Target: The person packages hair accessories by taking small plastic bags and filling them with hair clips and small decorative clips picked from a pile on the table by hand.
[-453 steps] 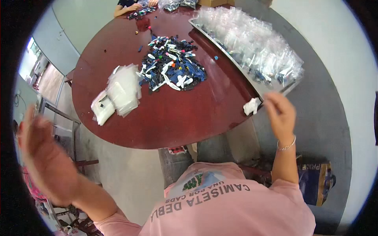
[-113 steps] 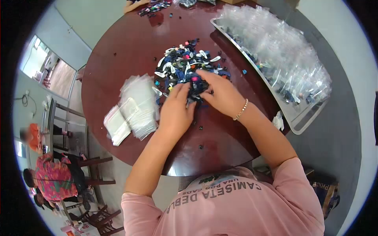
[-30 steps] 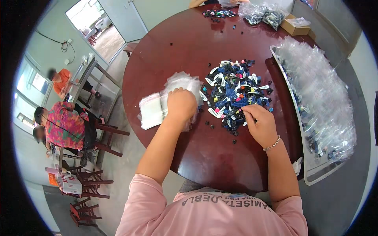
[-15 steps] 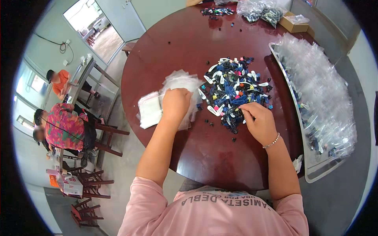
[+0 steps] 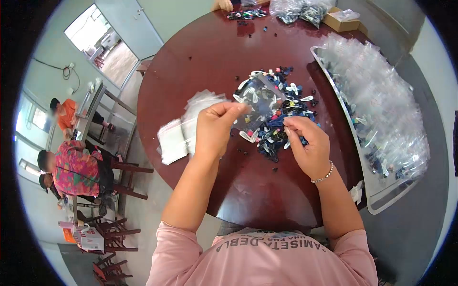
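Note:
My left hand (image 5: 215, 127) pinches a clear plastic bag (image 5: 265, 93) by its near left edge. That bag hangs over a pile of hair clips and hair ties (image 5: 271, 145), mostly white, black and dark blue with a few bright pieces. At the pile's right side, my right hand (image 5: 310, 148) has thumb and forefinger pinched together. What sits between those fingertips, if anything, is too small to make out. Left of the pile, partly behind my left hand, lie stacked empty bags (image 5: 172, 143) and a fanned-out batch of bags (image 5: 202, 107).
A metal tray (image 5: 377, 205) heaped with filled clear bags (image 5: 377, 95) stands at the right. Across the round table (image 5: 191, 81) are more small clips (image 5: 245, 14), bulk bags (image 5: 305, 13), a cardboard box (image 5: 341, 23) and another person's hand (image 5: 224, 5). Several people sit at a bench on the left.
My left hand has lifted a clear bag off the fanned batch and brought it over the pile. My right hand has shifted slightly up, still pinched. A person's hand has appeared at the far edge.

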The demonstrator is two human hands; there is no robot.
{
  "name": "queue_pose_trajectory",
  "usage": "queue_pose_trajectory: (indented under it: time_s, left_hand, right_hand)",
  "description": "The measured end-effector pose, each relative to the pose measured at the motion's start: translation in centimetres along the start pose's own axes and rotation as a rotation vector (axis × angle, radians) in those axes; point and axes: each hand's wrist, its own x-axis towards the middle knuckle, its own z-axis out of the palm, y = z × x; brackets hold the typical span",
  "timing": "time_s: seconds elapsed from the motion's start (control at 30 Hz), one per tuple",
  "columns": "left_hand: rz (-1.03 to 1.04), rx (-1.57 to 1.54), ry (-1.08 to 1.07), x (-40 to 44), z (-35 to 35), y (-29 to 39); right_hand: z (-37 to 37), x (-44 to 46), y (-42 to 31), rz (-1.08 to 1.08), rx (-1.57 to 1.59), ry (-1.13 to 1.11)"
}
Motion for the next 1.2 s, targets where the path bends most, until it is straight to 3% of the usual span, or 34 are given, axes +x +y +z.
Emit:
queue_pose_trajectory:
  time_s: [0.23,0.3,0.33,0.47,0.53,0.63,0.8,1.0,1.1,1.2]
  left_hand:
    - [-0.013,-0.025,-0.128,-1.4,2.7,-1.3]
    - [0.011,0.027,-0.174,-1.7,2.8,-1.6]
    - [-0.091,0.073,-0.182,-2.0,2.9,-0.9]
    - [-0.074,0.15,-0.208,-2.1,2.6,-2.1]
    - [-0.003,0.078,-0.201,-1.9,2.4,-3.2]
    - [0.0,0.061,-0.216,-1.9,2.0,-4.0]
    - [0.025,0.051,-0.277,-2.2,1.8,-4.0]
    - [0.246,0.211,-0.337,-2.0,1.4,-3.9]
    - [0.301,0.239,-0.334,-2.0,1.2,-3.7]
    - [0.403,0.276,-0.332,-2.0,1.1,-4.0]
  right_hand:
    - [-1.0,0.4,-0.2,0.005,-0.146,0.078]
    - [-0.9,0.3,-0.1,0.122,-0.067,0.047]
    - [-0.9,0.3,-0.1,0.137,-0.083,0.036]
    - [-0.9,0.4,-0.2,0.168,-0.094,0.056]
    - [-1.4,0.8,0.0,0.059,-0.237,0.046]
    - [-1.5,0.5,0.0,0.132,-0.165,-0.075]
    - [-0.8,0.4,-0.9,0.212,-0.086,-0.062]
    - [-0.4,0.9,-1.4,0.095,-0.15,-0.066]
    - [-0.1,0.4,-0.9,0.156,-0.102,-0.12]
    - [0.3,0.2,-1.6,0.396,0.017,-0.103]
